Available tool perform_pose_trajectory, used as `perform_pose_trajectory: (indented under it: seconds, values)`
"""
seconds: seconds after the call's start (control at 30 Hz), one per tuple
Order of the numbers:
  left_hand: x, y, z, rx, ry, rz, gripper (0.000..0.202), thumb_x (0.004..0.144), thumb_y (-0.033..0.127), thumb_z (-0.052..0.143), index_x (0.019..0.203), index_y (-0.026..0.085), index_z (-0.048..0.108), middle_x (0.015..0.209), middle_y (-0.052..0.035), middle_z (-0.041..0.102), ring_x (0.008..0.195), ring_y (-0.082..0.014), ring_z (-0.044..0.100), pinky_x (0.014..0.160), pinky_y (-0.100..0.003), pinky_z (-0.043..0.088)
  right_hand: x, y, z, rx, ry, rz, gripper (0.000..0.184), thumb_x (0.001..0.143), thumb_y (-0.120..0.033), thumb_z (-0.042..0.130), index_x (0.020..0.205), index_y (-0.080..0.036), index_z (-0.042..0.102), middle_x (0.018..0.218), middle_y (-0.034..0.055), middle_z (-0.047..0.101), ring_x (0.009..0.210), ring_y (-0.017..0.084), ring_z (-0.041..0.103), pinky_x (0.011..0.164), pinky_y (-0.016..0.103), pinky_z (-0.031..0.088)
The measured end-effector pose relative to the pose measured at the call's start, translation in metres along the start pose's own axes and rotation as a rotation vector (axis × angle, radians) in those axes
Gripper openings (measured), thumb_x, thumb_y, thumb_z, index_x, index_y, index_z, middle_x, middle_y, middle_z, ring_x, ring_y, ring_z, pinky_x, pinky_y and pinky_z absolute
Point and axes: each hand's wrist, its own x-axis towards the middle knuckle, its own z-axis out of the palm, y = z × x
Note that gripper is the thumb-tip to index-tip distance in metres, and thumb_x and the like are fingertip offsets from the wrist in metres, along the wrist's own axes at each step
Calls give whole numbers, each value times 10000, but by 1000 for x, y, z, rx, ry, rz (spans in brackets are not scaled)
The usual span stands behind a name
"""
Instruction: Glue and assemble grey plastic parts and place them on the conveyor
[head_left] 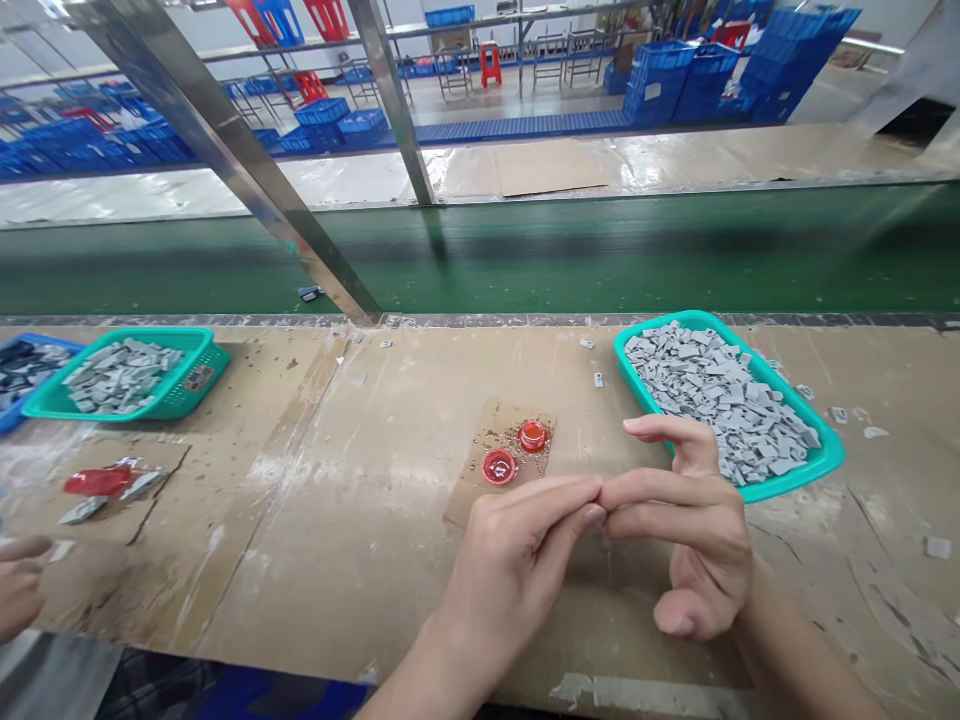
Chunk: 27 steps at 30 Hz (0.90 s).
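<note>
My left hand [510, 560] and my right hand [690, 520] meet fingertip to fingertip above the workbench, in front of me. Both pinch at the same spot; whatever sits between the fingertips is too small to make out. Just beyond the hands lie two small red caps [499, 466] [532, 436] on a scrap of cardboard [495, 450]. To the right of my right hand stands a teal tray [821, 462] heaped with several small grey parts [720, 395].
A second teal basket [187, 395] of grey parts stands at the left, with a blue bin [15, 410] beside it. A red piece [97, 482] and metal bits lie on cardboard nearby. Another person's hand [19, 585] shows at the left edge. A green conveyor belt [525, 260] runs behind the bench.
</note>
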Motion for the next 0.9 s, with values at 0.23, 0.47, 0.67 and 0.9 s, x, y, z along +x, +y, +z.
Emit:
perform_pose_trajectory:
  seconds: [0.23,0.47,0.67,0.9]
  values:
    - [-3,-2,5,-12,-41,-5,212,843,87,538,1010,155,649,799,-37,675,642,-98,589,585,-208,469,6,1,-3,44,-84,14,463,849,-589,389,722,-210,621,676,30,678,623,183,561,923,492,317]
    - [2,3,11,-22,-25,-54,155,856,108,512,834,117,665,617,-8,561,533,-80,462,494,-199,373,0,7,-2,237,-117,172,514,853,-623,331,613,-216,533,617,-5,631,549,144,534,963,471,275]
    - [3,0,18,24,16,-11,150,847,105,520,795,86,660,563,10,480,491,-66,388,454,-209,309,-5,15,0,338,-108,275,562,838,-661,312,577,-212,526,599,-6,601,569,150,500,959,468,259]
    - [5,0,20,-53,9,-104,191,865,134,492,794,116,668,645,-22,597,548,-83,487,518,-201,399,-2,16,-1,421,-75,344,609,817,-704,284,533,-221,523,560,9,575,666,192,479,937,452,266]
